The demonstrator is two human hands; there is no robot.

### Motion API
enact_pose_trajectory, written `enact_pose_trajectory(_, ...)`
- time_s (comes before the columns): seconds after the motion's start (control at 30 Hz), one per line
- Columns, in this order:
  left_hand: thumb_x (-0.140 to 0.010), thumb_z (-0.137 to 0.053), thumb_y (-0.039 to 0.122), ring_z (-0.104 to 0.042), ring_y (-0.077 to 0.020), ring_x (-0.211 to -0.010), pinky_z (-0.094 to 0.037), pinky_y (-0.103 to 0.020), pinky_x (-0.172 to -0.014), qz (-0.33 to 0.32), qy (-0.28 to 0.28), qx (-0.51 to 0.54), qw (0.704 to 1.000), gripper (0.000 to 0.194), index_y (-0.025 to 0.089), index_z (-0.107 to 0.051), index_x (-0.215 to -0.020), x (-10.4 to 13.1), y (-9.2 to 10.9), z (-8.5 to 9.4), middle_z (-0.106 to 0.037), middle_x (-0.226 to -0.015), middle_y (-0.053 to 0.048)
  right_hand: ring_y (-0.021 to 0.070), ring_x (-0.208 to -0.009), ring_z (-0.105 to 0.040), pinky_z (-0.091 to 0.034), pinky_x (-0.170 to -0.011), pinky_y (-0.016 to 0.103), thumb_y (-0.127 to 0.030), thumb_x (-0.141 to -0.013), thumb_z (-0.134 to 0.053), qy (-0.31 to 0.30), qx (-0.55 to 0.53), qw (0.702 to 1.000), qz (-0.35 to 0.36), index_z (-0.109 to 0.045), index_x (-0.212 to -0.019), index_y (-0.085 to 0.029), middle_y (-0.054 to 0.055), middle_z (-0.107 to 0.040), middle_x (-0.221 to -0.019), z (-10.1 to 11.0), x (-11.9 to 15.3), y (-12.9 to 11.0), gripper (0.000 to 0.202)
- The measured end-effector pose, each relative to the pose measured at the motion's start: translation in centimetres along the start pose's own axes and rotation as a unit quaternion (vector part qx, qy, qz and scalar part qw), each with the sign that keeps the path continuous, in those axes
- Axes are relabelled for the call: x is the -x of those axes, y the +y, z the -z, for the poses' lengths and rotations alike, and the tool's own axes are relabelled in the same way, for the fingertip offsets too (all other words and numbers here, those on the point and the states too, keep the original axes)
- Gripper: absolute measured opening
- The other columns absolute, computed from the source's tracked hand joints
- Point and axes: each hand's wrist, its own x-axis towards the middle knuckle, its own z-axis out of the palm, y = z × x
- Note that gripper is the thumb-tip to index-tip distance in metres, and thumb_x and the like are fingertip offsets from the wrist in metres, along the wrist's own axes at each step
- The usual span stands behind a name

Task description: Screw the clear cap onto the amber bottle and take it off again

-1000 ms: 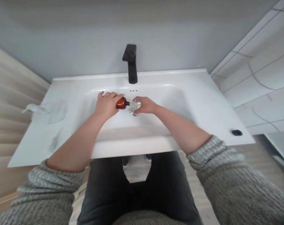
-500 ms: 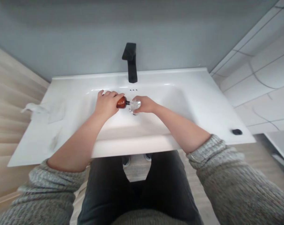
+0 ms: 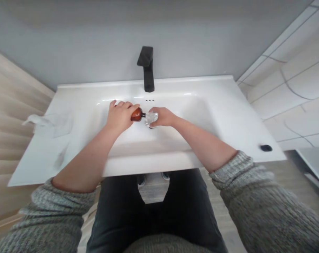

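Note:
Over the white sink basin, my left hand is closed around an amber bottle that is tipped on its side. The bottle's dark narrow neck points right, toward a small clear cup. My right hand grips that cup from the right, with its mouth turned toward the bottle. Neck and cup rim are very close; whether they touch I cannot tell. Much of the bottle's body is covered by my left fingers, and any liquid in the cup is too small to make out.
A black faucet rises behind the basin, above several overflow holes. On the left ledge sits a clear box with white tissue. A small black object lies on the right ledge. A beige curtain hangs at left.
Almost nothing differs. Both hands, the bottle and the cup keep the same places, with only a slight shift of the camera.

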Motion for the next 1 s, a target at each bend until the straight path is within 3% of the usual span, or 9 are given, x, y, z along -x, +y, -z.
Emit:
enact_pose_trajectory(0.5, -0.084, -0.073, 0.03, -0.058, -0.0437, -0.137, -0.021, -0.069, -0.127, 0.003, 0.002, 0.002, 1.0, 0.075, 0.039, -0.061, -0.157, 0.05, 0.2, 0.15, -0.072, -0.142, -0.011, 0.0301, -0.113, -0.075, -0.055, -0.099, 0.035, -0.036, -0.065, -0.096, 0.004, 0.0, 1.0, 0.003, -0.075, -0.126, -0.023, 0.003, -0.082, -0.118, 0.01, 0.09, -0.07, 0.065)
enact_pose_trajectory(0.7, -0.091, -0.066, 0.029, -0.059, -0.0404, -0.136, -0.022, -0.064, -0.128, -0.001, 0.005, -0.014, 1.0, 0.065, 0.038, -0.062, -0.155, 0.09, 0.07, 0.11, -0.072, -0.143, -0.011, 0.0304, -0.115, -0.075, -0.055, -0.1, 0.035, -0.036, -0.065, -0.096, 0.001, 0.0, 1.0, -0.001, -0.075, -0.126, -0.023, 0.003, -0.082, -0.118, -0.03, -0.03, 0.0, 0.066)
enact_pose_trajectory(1.0, -0.083, -0.074, 0.031, -0.058, -0.0421, -0.138, -0.022, -0.063, -0.128, 0.014, -0.004, -0.001, 1.0, 0.074, 0.038, -0.06, -0.156, 0.01, 0.06, -0.06, -0.071, -0.145, -0.01, 0.0301, -0.115, -0.073, -0.054, -0.102, 0.036, -0.037, -0.063, -0.095, 0.006, -0.037, 0.999, -0.004, -0.076, -0.124, -0.022, 0.003, -0.081, -0.118, 0.18, 0.06, -0.07, 0.066)
